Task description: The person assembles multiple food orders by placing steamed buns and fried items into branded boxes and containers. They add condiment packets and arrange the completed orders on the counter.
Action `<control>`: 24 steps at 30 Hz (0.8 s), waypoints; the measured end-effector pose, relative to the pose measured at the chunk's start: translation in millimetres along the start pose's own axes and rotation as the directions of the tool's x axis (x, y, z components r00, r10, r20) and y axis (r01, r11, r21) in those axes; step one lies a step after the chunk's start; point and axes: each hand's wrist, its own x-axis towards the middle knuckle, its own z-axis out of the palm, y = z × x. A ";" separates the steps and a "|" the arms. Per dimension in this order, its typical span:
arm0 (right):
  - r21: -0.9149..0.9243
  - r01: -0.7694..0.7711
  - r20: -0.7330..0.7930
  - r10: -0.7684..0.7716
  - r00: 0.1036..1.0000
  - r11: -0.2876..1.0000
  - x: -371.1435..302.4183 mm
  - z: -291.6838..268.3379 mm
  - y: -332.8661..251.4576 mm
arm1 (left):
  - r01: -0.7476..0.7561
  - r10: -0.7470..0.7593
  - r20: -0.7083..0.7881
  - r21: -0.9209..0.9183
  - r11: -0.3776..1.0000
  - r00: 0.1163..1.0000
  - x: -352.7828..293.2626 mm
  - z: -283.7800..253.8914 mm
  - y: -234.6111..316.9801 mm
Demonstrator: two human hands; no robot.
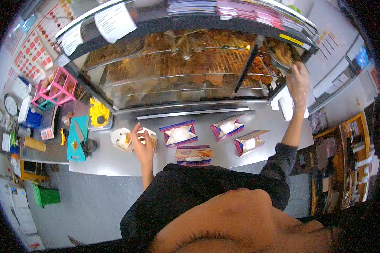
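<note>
My left hand hovers over a white open food box on the steel counter, its fingers apart and nothing in them. At the upper right, my right hand, in a clear plastic glove, reaches up to the right end of a heated display cabinet. Its fingers are curled at the rim of a metal bowl of golden fried pieces; what they grip is hidden. Several blue-and-pink patterned cartons stand between my hands, among them an open one and one with its flap across the top.
Browned food fills the racks behind the cabinet's glass. At left are a tub of yellow pieces, a turquoise cutting board with a knife, a dark cup and a pink rack. A green bin stands on the floor.
</note>
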 end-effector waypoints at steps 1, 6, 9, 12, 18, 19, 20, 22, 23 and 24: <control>0.001 -0.018 0.004 0.018 1.000 1.000 -7.3 -7.1 -10.0 | 0.001 -0.001 -0.024 0.030 1.000 1.000 0.7 -10.8 -6.5; -0.229 -0.025 0.107 0.051 0.993 0.973 -61.2 -57.7 -30.0 | 0.007 0.008 -0.157 0.100 0.995 0.988 3.5 -80.9 -42.9; -0.255 0.133 0.034 -0.128 0.991 0.958 -73.5 -106.6 -48.2 | 0.131 -0.075 -0.261 0.204 0.970 0.962 2.2 -137.9 -73.5; -0.183 0.180 0.018 -0.180 0.983 0.966 -73.1 -149.6 -136.2 | 0.187 -0.072 -0.330 0.333 0.924 0.941 4.4 -201.9 -93.3; -0.172 0.163 0.120 -0.144 0.982 0.971 -111.2 -183.9 -301.0 | 0.263 -0.060 -0.427 0.436 0.861 0.902 -16.9 -366.5 -168.2; -0.195 0.137 0.152 -0.108 0.982 0.971 -122.1 -194.9 -329.0 | 0.266 -0.062 -0.415 0.455 0.850 0.908 -11.8 -389.5 -185.0; -0.200 0.133 0.183 -0.097 0.978 0.971 -127.2 -195.7 -357.1 | 0.271 -0.071 -0.402 0.466 0.842 0.913 -11.8 -411.9 -199.6; -0.187 0.131 0.255 -0.081 0.963 0.973 -136.8 -182.7 -422.8 | 0.295 -0.101 -0.387 0.484 0.824 0.917 -11.7 -456.0 -230.6; -0.142 0.141 0.290 -0.095 0.952 0.980 -133.5 -165.6 -460.4 | 0.338 -0.154 -0.376 0.493 0.802 0.914 -17.3 -480.6 -246.1; -0.066 0.097 0.224 -0.080 0.971 0.993 -144.5 -154.4 -488.2 | 0.341 -0.202 -0.320 0.472 0.813 0.926 -7.9 -488.1 -277.1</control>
